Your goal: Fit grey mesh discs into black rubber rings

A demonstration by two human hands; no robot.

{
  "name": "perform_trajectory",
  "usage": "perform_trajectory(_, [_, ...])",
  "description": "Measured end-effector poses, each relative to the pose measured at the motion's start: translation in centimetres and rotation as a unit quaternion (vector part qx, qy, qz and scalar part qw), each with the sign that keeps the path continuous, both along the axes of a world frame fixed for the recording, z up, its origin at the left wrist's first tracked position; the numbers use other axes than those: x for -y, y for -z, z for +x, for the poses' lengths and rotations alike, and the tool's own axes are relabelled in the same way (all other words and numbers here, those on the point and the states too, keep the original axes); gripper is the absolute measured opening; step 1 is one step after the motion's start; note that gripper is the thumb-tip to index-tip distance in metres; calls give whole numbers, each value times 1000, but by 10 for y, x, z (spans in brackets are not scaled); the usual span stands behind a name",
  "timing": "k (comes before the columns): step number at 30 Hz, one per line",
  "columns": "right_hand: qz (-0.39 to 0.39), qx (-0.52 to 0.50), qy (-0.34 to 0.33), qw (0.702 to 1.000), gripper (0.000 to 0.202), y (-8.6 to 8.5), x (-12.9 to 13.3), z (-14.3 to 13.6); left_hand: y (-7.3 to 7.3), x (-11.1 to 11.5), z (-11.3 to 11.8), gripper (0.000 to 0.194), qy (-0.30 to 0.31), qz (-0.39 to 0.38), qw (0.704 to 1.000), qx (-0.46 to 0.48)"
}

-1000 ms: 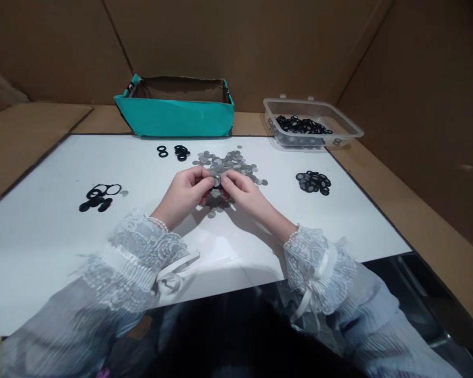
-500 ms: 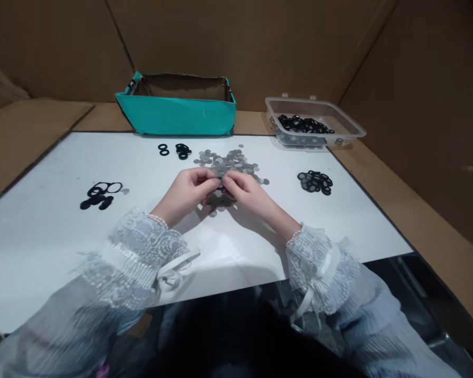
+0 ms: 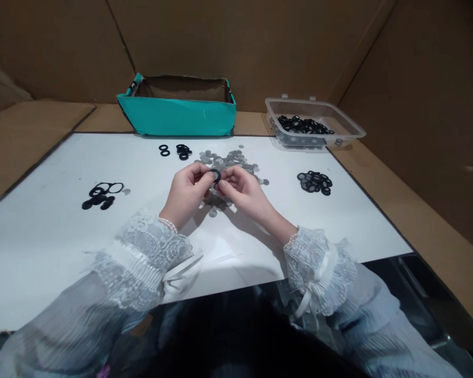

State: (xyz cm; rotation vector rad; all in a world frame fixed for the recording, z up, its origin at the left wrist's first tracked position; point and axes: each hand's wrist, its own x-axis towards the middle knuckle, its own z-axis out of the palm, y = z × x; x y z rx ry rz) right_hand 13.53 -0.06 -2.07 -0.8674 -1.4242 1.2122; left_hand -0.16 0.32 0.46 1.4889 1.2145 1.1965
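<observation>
A small black ring is pinched between the thumb and fingers of my left hand. My right hand touches the ring's right side, its thumb and fingers closed close to it; whether they grip the ring or something smaller is hidden. Both hands are over a loose pile of small grey discs on the white sheet. Just behind my left hand lie a small cluster of black rings and a pair of black rings.
A turquoise open box stands at the back. Right of it, a clear plastic container holds many black rings. More rings with grey centres lie at right. Black pieces are at left. Cardboard walls enclose the table.
The black ring has come into clearer view between my fingers and turned up toward the camera. My left hand has shifted slightly, and my right hand's fingers are spread a little more.
</observation>
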Motion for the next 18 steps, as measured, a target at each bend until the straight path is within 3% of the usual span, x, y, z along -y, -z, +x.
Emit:
perform_trajectory(7, [-7,-24,65,998,16,-6,4,-5,-1,2,1,9,15,5,1000,-9])
perform_trajectory(18, [-19,-29,14,999,9,-10,-4,9,-8,0,-3,12,80,-20,996,-22])
